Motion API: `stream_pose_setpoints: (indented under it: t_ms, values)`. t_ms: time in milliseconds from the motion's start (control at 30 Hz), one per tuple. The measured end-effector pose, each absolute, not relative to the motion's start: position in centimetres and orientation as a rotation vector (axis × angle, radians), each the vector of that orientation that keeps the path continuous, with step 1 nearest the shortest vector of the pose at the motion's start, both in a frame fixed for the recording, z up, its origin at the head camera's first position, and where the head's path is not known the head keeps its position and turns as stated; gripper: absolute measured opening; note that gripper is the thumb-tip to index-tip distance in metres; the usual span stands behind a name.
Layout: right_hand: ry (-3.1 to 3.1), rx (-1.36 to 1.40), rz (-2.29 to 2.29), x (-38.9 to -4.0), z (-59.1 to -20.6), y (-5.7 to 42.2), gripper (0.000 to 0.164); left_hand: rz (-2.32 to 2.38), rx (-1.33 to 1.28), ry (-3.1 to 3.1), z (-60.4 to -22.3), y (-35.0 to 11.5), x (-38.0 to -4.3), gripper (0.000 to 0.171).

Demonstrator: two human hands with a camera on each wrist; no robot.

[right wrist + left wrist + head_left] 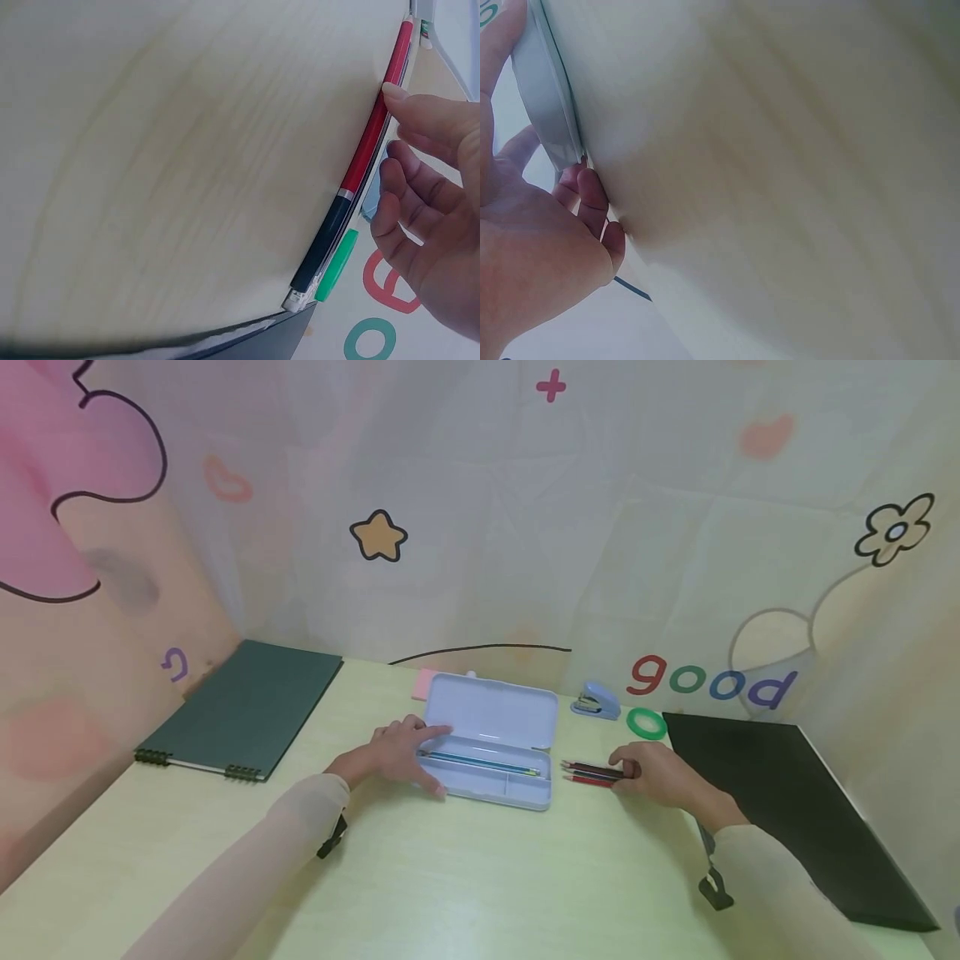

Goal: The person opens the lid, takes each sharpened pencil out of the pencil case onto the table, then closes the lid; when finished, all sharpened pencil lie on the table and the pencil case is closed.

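A pale blue pencil case (491, 706) lies on the table with its lid up, and a blue pencil (480, 763) rests in its tray. My left hand (396, 752) holds the case's left end, thumb at the front corner and index finger over the hinge side. The left wrist view shows the case's edge (546, 90) between thumb and fingers. Right of the case, my right hand (663, 772) pinches a small bunch of pencils (588, 768) lying side by side, tips toward the case. In the right wrist view the thumb touches a red pencil (367, 142) with a dark end.
A green spiral-bound pad (247, 710) lies at the left, a large black flat item (787, 810) at the right. Behind the pencils are a light blue stapler (596, 702) and a green tape roll (647, 723). A pink item (423, 685) shows behind the case; a printed curtain hangs beyond.
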State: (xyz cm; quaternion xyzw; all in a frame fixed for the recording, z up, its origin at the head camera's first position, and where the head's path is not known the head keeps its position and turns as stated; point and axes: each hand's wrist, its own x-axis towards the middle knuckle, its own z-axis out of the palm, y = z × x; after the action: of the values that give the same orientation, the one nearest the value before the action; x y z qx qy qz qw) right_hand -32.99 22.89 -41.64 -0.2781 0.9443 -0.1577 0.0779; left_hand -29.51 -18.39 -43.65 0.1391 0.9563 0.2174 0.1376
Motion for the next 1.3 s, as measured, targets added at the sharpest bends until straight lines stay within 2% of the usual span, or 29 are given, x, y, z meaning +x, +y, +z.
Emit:
stream_pose_setpoints:
  t_ms: [567,900,1300]
  values:
    - [2.833,-0.803,-0.519,-33.3,-41.5,22.7,0.036,0.622,0.405,2.772,-43.7,-18.4,-29.5,0.100]
    - [2.789,-0.770,-0.541,-33.5,-40.3,20.9,0.036,0.641,0.393,2.773,-43.8,-18.3,-29.5,0.100]
    - [2.706,-0.888,-0.663,-33.7,-38.9,18.1,0.037,0.618,0.375,2.785,-43.9,-18.2,-29.6,0.099]
